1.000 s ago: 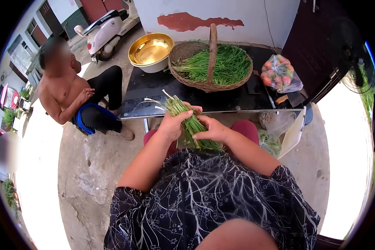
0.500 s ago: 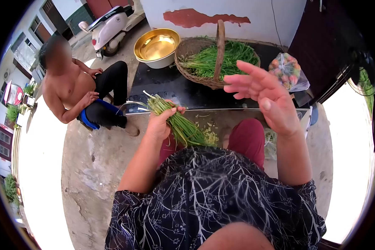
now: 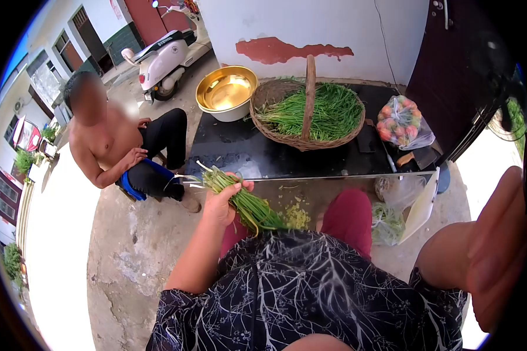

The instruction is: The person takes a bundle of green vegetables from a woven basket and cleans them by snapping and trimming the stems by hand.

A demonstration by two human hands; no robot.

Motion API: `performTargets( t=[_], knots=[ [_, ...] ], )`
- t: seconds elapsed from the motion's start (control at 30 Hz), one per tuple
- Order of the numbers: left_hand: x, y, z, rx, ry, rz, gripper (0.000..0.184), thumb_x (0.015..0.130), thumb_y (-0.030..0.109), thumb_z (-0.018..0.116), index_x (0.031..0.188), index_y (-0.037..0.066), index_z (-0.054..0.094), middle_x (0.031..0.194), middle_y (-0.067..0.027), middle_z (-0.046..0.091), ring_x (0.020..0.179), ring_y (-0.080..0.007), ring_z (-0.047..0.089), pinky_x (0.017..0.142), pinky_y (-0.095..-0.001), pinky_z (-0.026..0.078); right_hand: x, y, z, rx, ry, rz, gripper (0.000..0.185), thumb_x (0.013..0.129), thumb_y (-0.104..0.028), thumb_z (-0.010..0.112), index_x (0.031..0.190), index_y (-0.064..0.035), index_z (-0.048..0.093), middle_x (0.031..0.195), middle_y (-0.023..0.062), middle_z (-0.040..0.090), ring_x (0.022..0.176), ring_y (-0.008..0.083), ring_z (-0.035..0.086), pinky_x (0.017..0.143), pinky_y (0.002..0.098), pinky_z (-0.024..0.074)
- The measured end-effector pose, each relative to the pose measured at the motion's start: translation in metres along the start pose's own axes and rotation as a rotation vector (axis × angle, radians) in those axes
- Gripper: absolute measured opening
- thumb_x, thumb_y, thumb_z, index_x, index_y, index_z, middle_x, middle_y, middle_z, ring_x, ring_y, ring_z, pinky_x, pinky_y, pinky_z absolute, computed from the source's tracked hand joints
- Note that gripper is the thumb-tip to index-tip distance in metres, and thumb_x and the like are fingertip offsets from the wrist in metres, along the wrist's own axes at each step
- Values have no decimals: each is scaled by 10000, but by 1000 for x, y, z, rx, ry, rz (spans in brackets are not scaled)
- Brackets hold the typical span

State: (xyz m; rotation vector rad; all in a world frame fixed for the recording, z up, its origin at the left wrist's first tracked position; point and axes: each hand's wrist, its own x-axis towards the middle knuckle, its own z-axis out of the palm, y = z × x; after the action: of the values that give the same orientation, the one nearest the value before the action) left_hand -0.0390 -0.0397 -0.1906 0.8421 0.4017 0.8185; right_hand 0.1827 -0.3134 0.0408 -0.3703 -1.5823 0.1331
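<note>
One bunch of greens (image 3: 249,206) is gripped in my left hand (image 3: 223,202), the thumb laid along the top and the fingers curled round the stalks. It slants over my lap, just on my side of the counter (image 3: 216,153), pale root ends pointing to the upper left, leafy ends down toward my shirt (image 3: 310,281). My right arm is bent up close at the far right; the right hand (image 3: 499,251) is so near, dim and blurred there that I cannot tell whether it is spread or clenched, or touching anything.

The fingers under the bunch are mostly out of sight, and the leaf tips blur into my shirt. Heaped greens hide most of the inside of the basket (image 3: 298,142). One dark, flat thing beside it is hard to make out.

The basket is rough brown wicker, oval, with a thick arched handle. Next to it stands a round basin (image 3: 224,92), shiny gold within and white outside. The counter is black and glossy, with a wet-looking patch. A thin clear bag (image 3: 399,121) bulges with round red and yellow produce. Pale, crumpled scraps (image 3: 296,215) litter the ground (image 3: 140,245).
</note>
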Motion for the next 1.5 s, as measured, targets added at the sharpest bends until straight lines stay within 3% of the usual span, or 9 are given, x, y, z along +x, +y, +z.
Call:
performTargets(
  t=[0.37, 0.43, 0.9, 1.17, 1.37, 1.4, 1.43, 1.47, 1.5],
  knots=[
    [0, 6, 10, -79, 31, -68, 209, 726, -73, 549, 899, 35, 502, 831, -160, 580, 846, -320, 584, 784, -456, 470, 12, -35, -11, -311, 325, -140, 706, 788, -246, 624, 1322, 6, 238, 1181, 194, 453, 847, 175, 550, 750, 273, 447],
    [12, 0, -7, -4, -80, -93, 197, 736, -72, 545, 897, 32, 496, 824, -155, 580, 838, -310, 586, 780, -435, 467, 11, -38, -11, -301, 384, -148, 711, 789, -247, 623, 1324, 7, 231, 1183, 196, 448, 834, 171, 551, 739, 270, 449],
    [5, 6, 35, -17, 53, -164, 214, 726, -52, 540, 909, 43, 484, 852, -142, 566, 883, -310, 577, 805, -450, 473, 20, -5, -6, -353, 169, -188, 746, 789, -255, 617, 1334, 16, 187, 1199, 210, 413, 746, 146, 556, 662, 244, 469],
    [6, 3, 32, -51, -90, -160, 226, 743, -53, 553, 947, 27, 499, 911, -143, 578, 920, -282, 571, 781, -418, 488, 38, 15, 22, -347, 122, -145, 766, 790, -260, 614, 1340, 21, 161, 1208, 218, 393, 695, 132, 560, 618, 229, 480],
    [7, -1, 32, -10, -185, -141, 269, 725, -35, 589, 972, 37, 510, 926, -103, 572, 909, -249, 585, 808, -389, 471, 42, 66, 57, -351, 110, 198, 782, 790, -263, 611, 1345, 25, 142, 1214, 223, 378, 657, 122, 562, 586, 218, 488],
    [8, -2, 33, 26, -209, -140, 264, 725, -38, 592, 967, 30, 510, 924, -101, 569, 913, -247, 584, 802, -380, 475, 27, 77, 63, -210, 129, 347, 718, 783, -182, 624, 1327, 37, 209, 1079, 180, 530, 681, 128, 570, 621, 220, 487],
    [9, -4, 33, 63, -234, -136, 259, 725, -41, 594, 961, 23, 510, 922, -98, 565, 916, -246, 583, 797, -371, 478, 7, 96, 53, -175, -57, 475, 611, 737, -53, 655, 1269, 13, 362, 993, 137, 581, 809, 139, 587, 740, 248, 466],
    [8, -5, 34, 47, -232, -127, 259, 725, -41, 594, 961, 23, 510, 922, -98, 565, 916, -246, 583, 797, -371, 478, -8, 114, 54, -322, -191, 574, 560, 725, -55, 659, 1230, -1, 423, 967, 103, 602, 840, 137, 582, 777, 258, 448],
    [7, -7, 35, 30, -245, -130, 245, 739, -31, 586, 966, 21, 507, 917, -107, 572, 909, -232, 578, 774, -361, 490, -26, 131, 58, -403, -265, 668, 677, 691, -89, 697, 1279, -23, 367, 1063, 116, 570, 970, 180, 544, 856, 304, 412]
  ],
)
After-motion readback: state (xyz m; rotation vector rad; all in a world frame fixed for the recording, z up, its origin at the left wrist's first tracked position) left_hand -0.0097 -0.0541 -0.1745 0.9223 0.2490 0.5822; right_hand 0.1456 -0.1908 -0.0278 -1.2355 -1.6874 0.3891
